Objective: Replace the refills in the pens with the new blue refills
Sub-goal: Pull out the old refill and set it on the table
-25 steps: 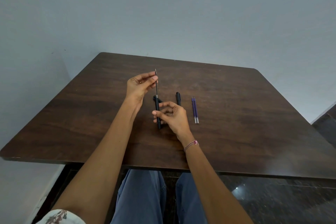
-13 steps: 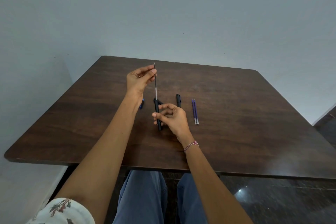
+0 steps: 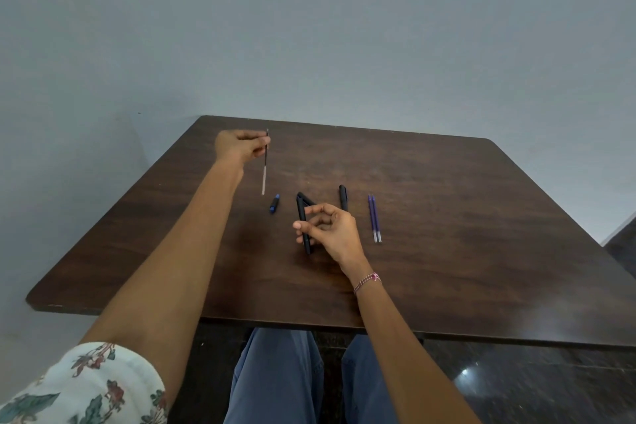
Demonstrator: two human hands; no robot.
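My left hand point(image 3: 239, 146) pinches the top of a thin old refill point(image 3: 265, 165), which hangs free above the far left part of the table. My right hand point(image 3: 328, 229) grips a black pen barrel point(image 3: 303, 220) near the table's middle, the barrel pointing away from me. A second black pen point(image 3: 343, 197) lies just right of that hand. Two new blue refills point(image 3: 374, 217) lie side by side further right. A small blue-tipped pen piece point(image 3: 274, 204) lies left of the barrel.
The dark wooden table point(image 3: 464, 251) stands against a plain grey wall. Its near edge runs above my knees in blue trousers point(image 3: 275, 375). A dark glossy floor shows at the lower right.
My left hand has drawn the old refill fully out of the barrel and carried it up and to the left. The right hand keeps the barrel where it was.
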